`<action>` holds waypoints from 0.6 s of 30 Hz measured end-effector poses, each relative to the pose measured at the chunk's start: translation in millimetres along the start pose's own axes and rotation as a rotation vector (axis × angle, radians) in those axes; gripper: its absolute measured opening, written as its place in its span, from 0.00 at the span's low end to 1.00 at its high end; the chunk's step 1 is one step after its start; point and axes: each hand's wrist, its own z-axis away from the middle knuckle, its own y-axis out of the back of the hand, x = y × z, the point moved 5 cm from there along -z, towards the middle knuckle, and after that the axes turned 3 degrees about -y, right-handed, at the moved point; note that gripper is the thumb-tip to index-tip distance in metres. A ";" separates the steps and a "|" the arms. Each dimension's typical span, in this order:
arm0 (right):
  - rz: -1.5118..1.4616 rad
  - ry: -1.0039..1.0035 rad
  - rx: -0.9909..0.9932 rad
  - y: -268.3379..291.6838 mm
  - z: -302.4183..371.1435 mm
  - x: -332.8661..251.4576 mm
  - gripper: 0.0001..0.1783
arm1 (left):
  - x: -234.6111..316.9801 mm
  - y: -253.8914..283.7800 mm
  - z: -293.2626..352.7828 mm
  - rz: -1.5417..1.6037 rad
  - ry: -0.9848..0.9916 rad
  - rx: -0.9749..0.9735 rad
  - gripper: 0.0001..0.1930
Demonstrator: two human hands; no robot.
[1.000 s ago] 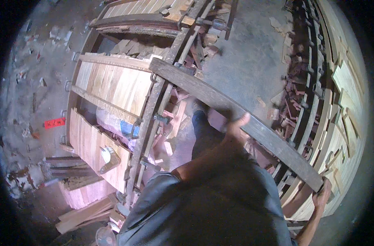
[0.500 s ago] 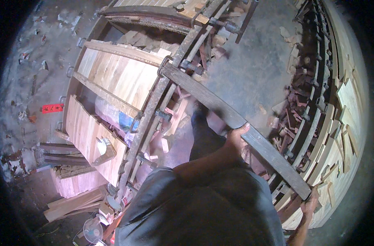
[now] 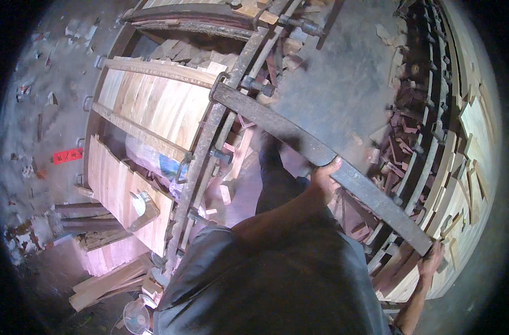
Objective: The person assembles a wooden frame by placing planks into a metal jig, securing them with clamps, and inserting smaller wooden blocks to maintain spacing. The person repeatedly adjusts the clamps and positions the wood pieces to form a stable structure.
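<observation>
A long, worn grey wooden beam slants across the view from the left rack to my lower right. My left hand is closed around the beam near its middle, with the thumb on top. At the near right end my right hand grips the beam; some of its fingers are hidden beneath. The far end of the beam rests at a metal hook on the rack's rusty rail. Beside that end, a screw clamp sticks out from the rail.
Pale plank panels lie on the left rack, with a bottle on the nearer one. Wood offcuts line the right rack, which bears more pale boards. A grey floor runs between the racks.
The near end of the beam has shifted slightly up and to the right with my right hand. My left hand keeps its grip. The rack appears slightly farther left in view.
</observation>
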 end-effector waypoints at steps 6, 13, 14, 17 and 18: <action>0.071 0.035 0.057 17.8 -25.5 -36.3 0.25 | 20.2 -16.8 -4.7 0.035 0.000 -0.101 0.19; 0.077 -0.093 -0.076 -7.1 22.6 -62.0 0.26 | 19.4 51.1 -9.9 -0.190 0.055 -0.063 0.18; 0.066 -0.107 -0.079 -18.3 40.4 -57.1 0.25 | 20.3 51.0 -2.1 -0.230 0.114 -0.051 0.18; -0.072 -0.313 -0.104 -34.5 134.0 -14.2 0.33 | 16.8 64.0 28.6 -0.361 0.271 -0.136 0.19; 0.099 -0.190 -0.028 -38.6 164.8 -5.5 0.37 | 34.5 78.3 39.0 -0.428 0.290 -0.181 0.20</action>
